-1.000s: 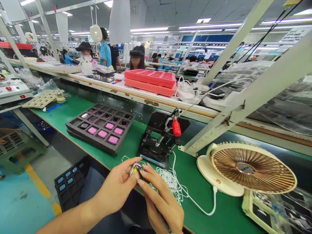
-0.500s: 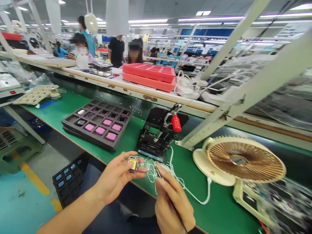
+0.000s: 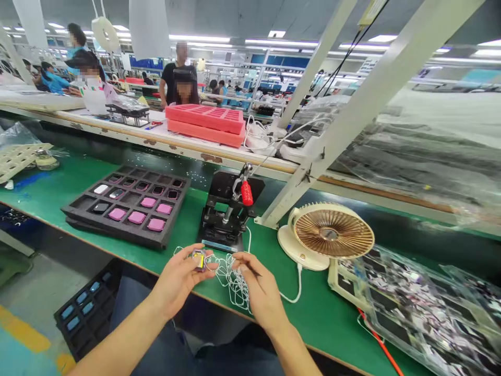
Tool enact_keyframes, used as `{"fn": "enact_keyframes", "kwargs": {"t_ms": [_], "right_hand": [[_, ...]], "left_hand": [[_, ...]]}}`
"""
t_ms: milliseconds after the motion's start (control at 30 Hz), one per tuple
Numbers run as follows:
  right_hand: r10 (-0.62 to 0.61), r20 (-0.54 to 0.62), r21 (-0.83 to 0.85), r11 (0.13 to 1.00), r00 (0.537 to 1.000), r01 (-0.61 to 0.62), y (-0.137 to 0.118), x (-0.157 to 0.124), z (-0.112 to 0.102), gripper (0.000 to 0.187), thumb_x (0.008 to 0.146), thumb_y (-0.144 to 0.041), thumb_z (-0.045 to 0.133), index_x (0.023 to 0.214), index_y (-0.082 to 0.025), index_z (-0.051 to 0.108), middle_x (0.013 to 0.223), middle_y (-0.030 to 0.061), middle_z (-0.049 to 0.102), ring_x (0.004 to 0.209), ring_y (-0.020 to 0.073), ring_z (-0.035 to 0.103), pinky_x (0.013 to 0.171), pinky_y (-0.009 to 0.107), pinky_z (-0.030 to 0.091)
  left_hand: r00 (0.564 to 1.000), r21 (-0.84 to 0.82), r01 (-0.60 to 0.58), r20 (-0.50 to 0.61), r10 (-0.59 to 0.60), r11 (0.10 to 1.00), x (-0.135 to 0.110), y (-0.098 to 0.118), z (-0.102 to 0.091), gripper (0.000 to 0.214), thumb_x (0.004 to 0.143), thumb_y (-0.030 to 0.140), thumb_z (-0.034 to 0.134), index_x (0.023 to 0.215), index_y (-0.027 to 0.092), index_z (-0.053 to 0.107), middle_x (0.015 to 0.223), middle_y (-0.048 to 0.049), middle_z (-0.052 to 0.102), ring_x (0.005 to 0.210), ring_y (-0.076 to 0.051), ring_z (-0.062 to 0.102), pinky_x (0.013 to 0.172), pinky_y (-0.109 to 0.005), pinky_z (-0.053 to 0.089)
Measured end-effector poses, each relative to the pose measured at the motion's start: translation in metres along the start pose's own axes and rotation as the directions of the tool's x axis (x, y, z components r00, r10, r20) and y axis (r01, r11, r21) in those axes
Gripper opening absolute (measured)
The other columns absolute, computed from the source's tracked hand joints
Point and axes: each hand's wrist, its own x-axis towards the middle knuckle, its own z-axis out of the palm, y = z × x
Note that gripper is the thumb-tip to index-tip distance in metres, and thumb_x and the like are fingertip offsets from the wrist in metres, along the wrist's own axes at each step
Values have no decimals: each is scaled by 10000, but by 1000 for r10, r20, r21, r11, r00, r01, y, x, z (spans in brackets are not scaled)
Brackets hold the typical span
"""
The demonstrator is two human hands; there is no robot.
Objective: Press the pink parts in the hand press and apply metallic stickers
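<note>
My left hand (image 3: 178, 277) pinches a small square watch-like case (image 3: 199, 259) with a yellow patch on its face. Close to it, my right hand (image 3: 258, 287) has its fingers drawn together at a tangle of thin white loops (image 3: 230, 282) on the green bench. A slim dark tool (image 3: 253, 271), perhaps tweezers, shows partly between those fingers; the rest of it is hidden. Just behind both hands stands a black clamp fixture (image 3: 223, 219) with a red lever handle (image 3: 246, 193).
A dark foam tray (image 3: 117, 203) at left holds pink and black watch-like pieces. At right are a cream fan (image 3: 332, 232) and a plastic-covered tray (image 3: 415, 308). Red foam trays (image 3: 205, 122) sit on the shelf. A slanted post (image 3: 332, 125) rises at right. Other people are beyond.
The view has swung right, so the bench things shift left. My right hand has turned, its fingers now at the white loops; the dark tool shows less. My left hand keeps the case.
</note>
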Motion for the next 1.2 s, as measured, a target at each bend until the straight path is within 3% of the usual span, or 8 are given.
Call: {"fn": "enact_keyframes", "kwargs": {"t_ms": [167,333,467,600,767,867,1033,1200], "right_hand": [[160,197,10,986,967,-165,1,13,13,587,1001,-741,526,1018,-205,765,896,62,736,872,254,674,819,327,546],[205,88,-24,979,975,-204,18,19,-4,694,918,-847,560,807,-182,726,674,16,603,633,182,523,600,275,434],[175,59,-171,972,983,-163,22,18,-11,695,928,-837,522,836,-190,759,760,49,702,706,222,606,644,283,478],[144,108,-246,963,984,-114,18,18,-4,636,965,-776,488,991,-217,791,840,51,773,698,235,661,656,297,504],[124,25,-318,942,992,-109,21,13,-5,592,977,-729,478,1074,-232,785,730,34,732,614,232,654,590,302,501],[120,33,-367,925,992,-100,25,8,-1,549,971,-704,514,1183,-263,762,632,-11,659,540,219,604,538,294,459],[103,-42,-402,909,994,-112,26,8,17,448,977,-634,559,1270,-343,732,744,-16,720,610,223,651,567,294,440],[80,-69,-420,902,994,-102,39,17,18,393,968,-565,513,984,-290,795,778,27,751,638,231,677,590,307,458]], "left_hand": [[995,-19,-22,92,24,1000,12,-9,15,428,892,209,833,1261,91,650,1264,-226,764,980,-320,804,908,-462,643],[995,9,-46,92,45,999,16,-7,7,498,881,261,856,1293,100,629,1309,-251,738,1011,-351,799,915,-500,631],[998,4,-24,60,23,1000,25,-14,-1,537,845,296,884,1274,98,630,1317,-259,729,1001,-345,798,947,-502,612],[988,158,-137,86,125,978,44,-26,5,603,840,415,882,1301,140,608,1244,-212,754,1000,-325,782,986,-524,589],[924,582,-371,306,227,724,56,-25,16,469,972,346,680,1410,185,632,1197,-157,778,1068,-299,746,1042,-489,532],[917,688,-395,339,211,609,57,-20,17,439,988,310,630,1417,217,654,1218,-141,770,1073,-293,743,1034,-479,529],[932,429,-287,333,145,856,61,-18,22,579,900,528,781,1344,193,622,1227,-169,759,1142,-321,730,980,-471,560],[957,275,-215,249,147,937,59,-15,26,741,770,611,902,1307,185,619,1201,-178,757,1168,-341,713,986,-516,569]]}}
